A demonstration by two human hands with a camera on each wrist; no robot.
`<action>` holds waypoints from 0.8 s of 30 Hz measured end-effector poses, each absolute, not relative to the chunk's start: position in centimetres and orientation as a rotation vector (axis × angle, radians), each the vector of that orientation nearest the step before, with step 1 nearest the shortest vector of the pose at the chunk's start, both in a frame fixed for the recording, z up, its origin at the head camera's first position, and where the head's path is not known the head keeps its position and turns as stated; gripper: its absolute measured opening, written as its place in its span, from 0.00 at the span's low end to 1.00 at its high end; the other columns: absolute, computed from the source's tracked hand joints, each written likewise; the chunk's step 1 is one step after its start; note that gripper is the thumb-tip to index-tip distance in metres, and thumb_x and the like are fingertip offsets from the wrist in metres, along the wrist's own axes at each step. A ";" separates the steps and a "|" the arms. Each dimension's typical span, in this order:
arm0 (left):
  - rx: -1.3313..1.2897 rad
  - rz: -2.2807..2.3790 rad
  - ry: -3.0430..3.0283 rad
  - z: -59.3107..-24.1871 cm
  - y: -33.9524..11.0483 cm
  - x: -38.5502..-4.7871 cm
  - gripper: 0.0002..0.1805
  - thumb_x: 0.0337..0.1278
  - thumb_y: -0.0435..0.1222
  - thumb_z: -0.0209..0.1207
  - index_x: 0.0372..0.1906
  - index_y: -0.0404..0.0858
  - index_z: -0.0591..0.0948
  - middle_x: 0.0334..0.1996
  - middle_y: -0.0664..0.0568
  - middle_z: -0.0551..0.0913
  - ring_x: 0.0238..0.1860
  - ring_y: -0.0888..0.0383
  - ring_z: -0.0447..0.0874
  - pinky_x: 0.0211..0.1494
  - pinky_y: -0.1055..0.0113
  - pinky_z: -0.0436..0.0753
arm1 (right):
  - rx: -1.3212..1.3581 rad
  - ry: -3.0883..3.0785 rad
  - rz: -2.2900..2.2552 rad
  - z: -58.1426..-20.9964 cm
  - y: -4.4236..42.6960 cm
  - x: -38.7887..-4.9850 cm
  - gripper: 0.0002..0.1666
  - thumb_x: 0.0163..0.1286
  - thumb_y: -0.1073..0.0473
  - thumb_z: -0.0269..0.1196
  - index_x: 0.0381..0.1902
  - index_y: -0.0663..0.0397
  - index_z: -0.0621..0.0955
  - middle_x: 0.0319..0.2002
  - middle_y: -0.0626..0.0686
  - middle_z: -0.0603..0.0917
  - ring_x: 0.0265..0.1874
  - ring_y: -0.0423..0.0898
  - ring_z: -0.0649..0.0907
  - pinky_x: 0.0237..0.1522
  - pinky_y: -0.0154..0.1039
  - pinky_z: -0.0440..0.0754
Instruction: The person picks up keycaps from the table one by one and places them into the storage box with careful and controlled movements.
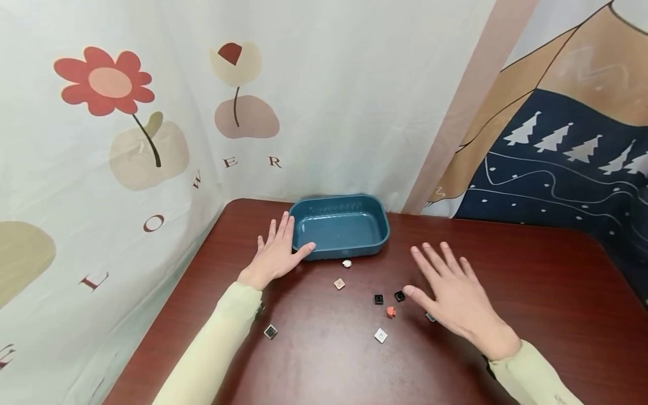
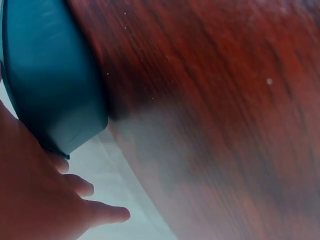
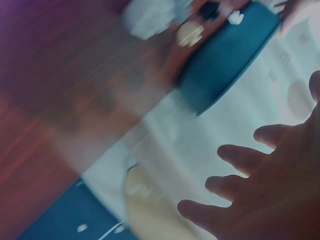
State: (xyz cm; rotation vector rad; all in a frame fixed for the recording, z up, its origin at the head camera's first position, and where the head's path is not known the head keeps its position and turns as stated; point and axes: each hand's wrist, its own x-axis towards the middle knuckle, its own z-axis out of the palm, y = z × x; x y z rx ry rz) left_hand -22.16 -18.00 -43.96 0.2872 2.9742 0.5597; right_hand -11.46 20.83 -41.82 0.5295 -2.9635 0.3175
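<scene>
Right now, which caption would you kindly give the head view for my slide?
Left hand at the tray, right hand open over the table, small pieces scattered on it.

The left forearm, in a pale yellow-green sleeve (image 1: 217, 343), slants up and rightward from the lower edge of the head view; the right one, in a matching sleeve (image 1: 535, 372), slants up and leftward. The left hand (image 1: 275, 254) reaches farther forward, back upward, fingers extended, its thumb (image 1: 306, 251) angled out to the right. The right hand (image 1: 458, 298) also shows its back, straight fingers fanned apart, its thumb (image 1: 418, 297) pointing left.
</scene>
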 end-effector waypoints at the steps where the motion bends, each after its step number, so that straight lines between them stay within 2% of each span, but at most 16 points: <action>1: 0.286 0.557 2.978 -44.0 -18.0 -22.1 0.60 0.66 0.75 0.42 0.85 0.38 0.40 0.85 0.46 0.34 0.83 0.36 0.31 0.74 0.26 0.44 | 0.569 -2.947 0.307 -41.8 20.2 -11.5 0.50 0.74 0.24 0.50 0.83 0.44 0.60 0.80 0.57 0.62 0.80 0.65 0.54 0.72 0.71 0.55; 4: 0.278 0.538 2.983 -44.1 -18.2 -22.0 0.60 0.66 0.75 0.42 0.85 0.38 0.40 0.85 0.46 0.34 0.83 0.37 0.32 0.74 0.26 0.45 | 0.707 -2.886 0.285 -41.8 18.5 -11.6 0.48 0.73 0.26 0.55 0.82 0.44 0.64 0.78 0.56 0.67 0.79 0.63 0.59 0.72 0.69 0.59; 9: 0.285 0.557 2.970 -44.2 -18.4 -22.0 0.61 0.65 0.76 0.42 0.85 0.38 0.40 0.85 0.46 0.34 0.83 0.37 0.30 0.74 0.26 0.45 | 0.937 -2.773 0.206 -41.6 16.2 -12.1 0.42 0.71 0.40 0.66 0.77 0.50 0.71 0.72 0.57 0.75 0.74 0.62 0.70 0.68 0.65 0.70; 13: 0.296 0.564 2.968 -44.1 -18.4 -22.1 0.61 0.65 0.76 0.42 0.85 0.37 0.40 0.85 0.46 0.34 0.83 0.38 0.30 0.74 0.26 0.45 | 1.074 -2.707 0.169 -41.8 14.8 -13.0 0.36 0.69 0.48 0.69 0.72 0.55 0.76 0.67 0.58 0.79 0.67 0.60 0.78 0.63 0.59 0.77; 18: 0.301 0.539 2.965 -44.0 -18.2 -22.3 0.61 0.65 0.76 0.41 0.85 0.38 0.40 0.85 0.46 0.33 0.83 0.38 0.30 0.75 0.27 0.44 | 1.240 -2.622 0.199 -42.3 13.3 -14.3 0.30 0.66 0.57 0.73 0.64 0.60 0.82 0.61 0.61 0.84 0.60 0.56 0.84 0.60 0.50 0.81; 24: 0.307 0.532 2.965 -44.0 -18.2 -22.2 0.61 0.65 0.75 0.41 0.84 0.37 0.40 0.85 0.45 0.33 0.83 0.37 0.29 0.74 0.26 0.45 | 1.325 -2.523 0.175 -43.1 10.9 -15.6 0.20 0.67 0.62 0.72 0.56 0.55 0.85 0.55 0.57 0.86 0.54 0.50 0.86 0.55 0.44 0.84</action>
